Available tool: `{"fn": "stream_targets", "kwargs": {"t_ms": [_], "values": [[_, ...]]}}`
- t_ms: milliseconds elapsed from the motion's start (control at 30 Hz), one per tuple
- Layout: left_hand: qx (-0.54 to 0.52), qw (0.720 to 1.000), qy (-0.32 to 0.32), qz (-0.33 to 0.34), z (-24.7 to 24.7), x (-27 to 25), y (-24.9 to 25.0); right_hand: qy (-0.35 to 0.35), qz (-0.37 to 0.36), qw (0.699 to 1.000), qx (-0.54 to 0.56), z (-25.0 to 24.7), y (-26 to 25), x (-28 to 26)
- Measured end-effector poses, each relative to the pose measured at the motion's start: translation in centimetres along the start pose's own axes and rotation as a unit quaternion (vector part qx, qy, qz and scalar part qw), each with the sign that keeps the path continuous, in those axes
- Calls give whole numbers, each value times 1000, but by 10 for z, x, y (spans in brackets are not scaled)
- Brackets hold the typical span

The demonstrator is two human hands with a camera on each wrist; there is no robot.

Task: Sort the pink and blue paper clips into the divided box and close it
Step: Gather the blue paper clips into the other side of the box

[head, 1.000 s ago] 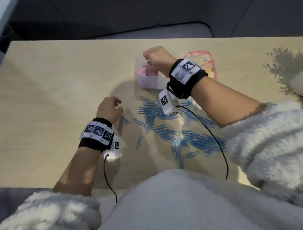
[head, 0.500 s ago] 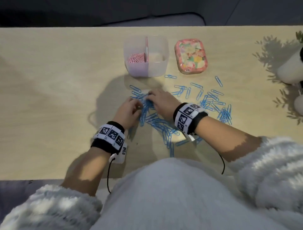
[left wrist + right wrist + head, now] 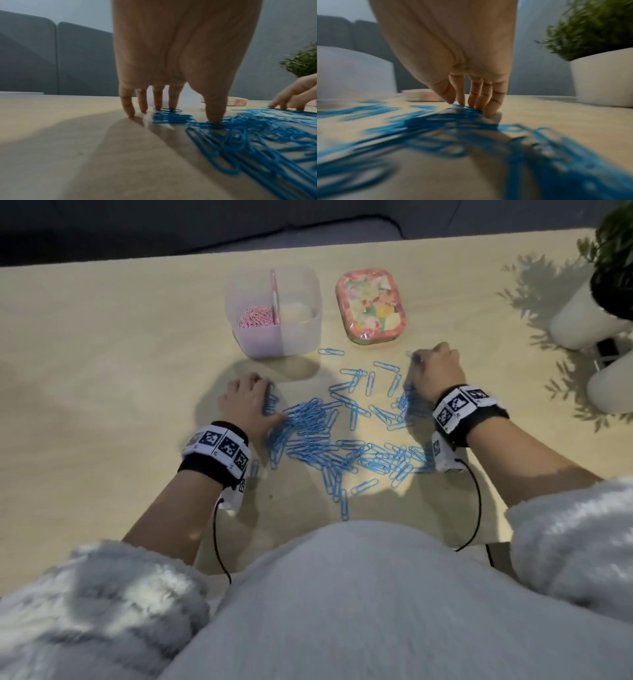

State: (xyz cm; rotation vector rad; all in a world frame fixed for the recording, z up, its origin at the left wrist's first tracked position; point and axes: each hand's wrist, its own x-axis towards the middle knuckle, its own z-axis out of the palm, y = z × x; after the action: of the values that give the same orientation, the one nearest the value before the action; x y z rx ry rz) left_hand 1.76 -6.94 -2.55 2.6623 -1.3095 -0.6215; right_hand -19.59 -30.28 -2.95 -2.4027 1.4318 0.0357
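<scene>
- I've got my left hand [image 3: 247, 405] planted at the left edge of the blue paper clips [image 3: 335, 436], fingers straight and spread, tips pressing down on the table [image 3: 102, 371] and on a few clips — nothing gripped.
- My right hand [image 3: 434, 374] sits at the far right edge of the same scatter, fingers extended and bunched, tips down on the clips; it also grasps nothing (as far as the blurred wrist view lets me judge).
- The clips lie between my two hands, so I judge the coming move to be an inward rake — left hand sweeping right, right hand sweeping left.
- The divided box [image 3: 301, 333] stands beyond the pile, nearer my left hand; pink paper clips [image 3: 257, 319] fill its left compartment, the right looks empty.
- The lid [image 3: 370, 304] rests just right of the box.
- Hard to read: the right wrist view is smeared, and my wrists cover some clips.
</scene>
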Motion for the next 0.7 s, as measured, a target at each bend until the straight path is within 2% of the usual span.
{"fn": "stream_targets", "kwargs": {"t_ms": [133,267,367,433,467,567,700], "values": [[-13,999,25,39,7,1,23,-7,-103,995,-15,25,-42,-36],[-57,995,17,74,15,-2,41,-64,-180,981,22,39,-68,-50],[-74,994,29,73,7,-3,34,-91,-155,979,101,24,-66,-34],[-54,995,26,77,-4,-3,25,-100,-125,983,86,13,-59,-23],[-39,996,5,82,-8,-3,22,-118,-121,984,62,11,-58,-21],[-16,993,-67,100,-8,-2,25,-177,-151,972,-8,16,-73,-35],[-24,990,-64,120,0,2,38,-150,-203,967,-24,34,-99,-57]]}}
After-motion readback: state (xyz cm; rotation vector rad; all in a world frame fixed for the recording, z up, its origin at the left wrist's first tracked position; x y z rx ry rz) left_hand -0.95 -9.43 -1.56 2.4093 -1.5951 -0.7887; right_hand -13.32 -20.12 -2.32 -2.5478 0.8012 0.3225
